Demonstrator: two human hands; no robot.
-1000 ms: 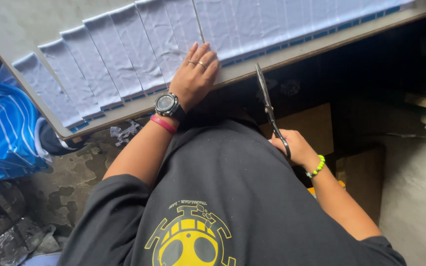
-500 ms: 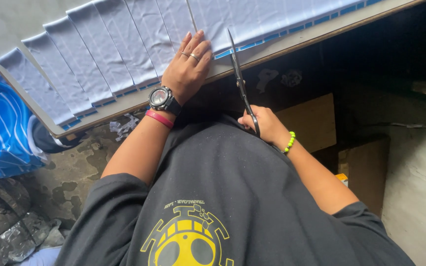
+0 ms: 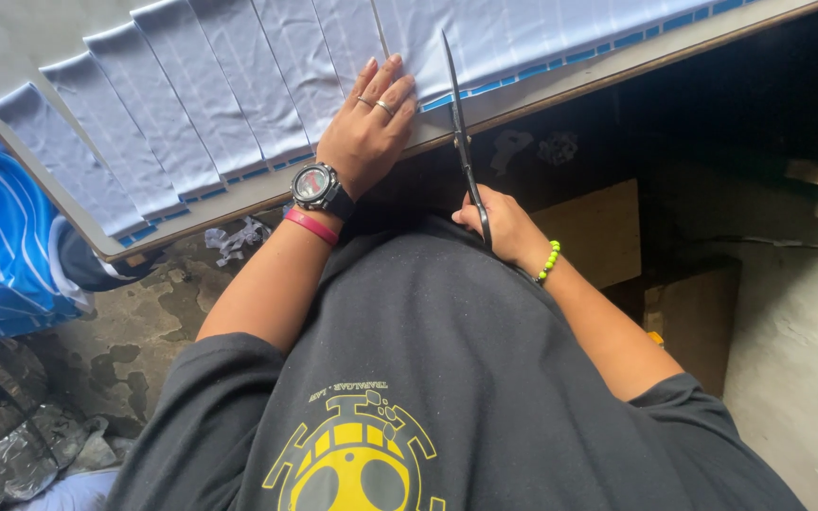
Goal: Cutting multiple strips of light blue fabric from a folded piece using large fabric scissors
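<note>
A pair of long black scissors (image 3: 459, 123) stands near the top centre of the frame, blades pointing up and away, the tip lying over the lower edge of a pale blue-white fabric sheet (image 3: 513, 33). The blades look pressed together or nearly so. The right hand (image 3: 499, 222), just right of centre, has its fingers closed around the scissor handles; a bracelet of yellow-green beads (image 3: 548, 261) circles that wrist. Just left of the blades, the left hand (image 3: 366, 137) lies flat with fingers spread slightly, pressing the fabric down at the table's edge and holding nothing. It wears rings, a dark wristwatch (image 3: 314, 186) and a pink band (image 3: 311, 226). To the left, cut fabric strips (image 3: 191, 104) lie side by side, fanning toward the upper left across the grey table (image 3: 560, 90). A dark shirt with a yellow print fills the lower centre. A blue striped cloth (image 3: 2, 246) hangs at the left edge, and brown boxes (image 3: 608, 232) sit below the table on the right.
</note>
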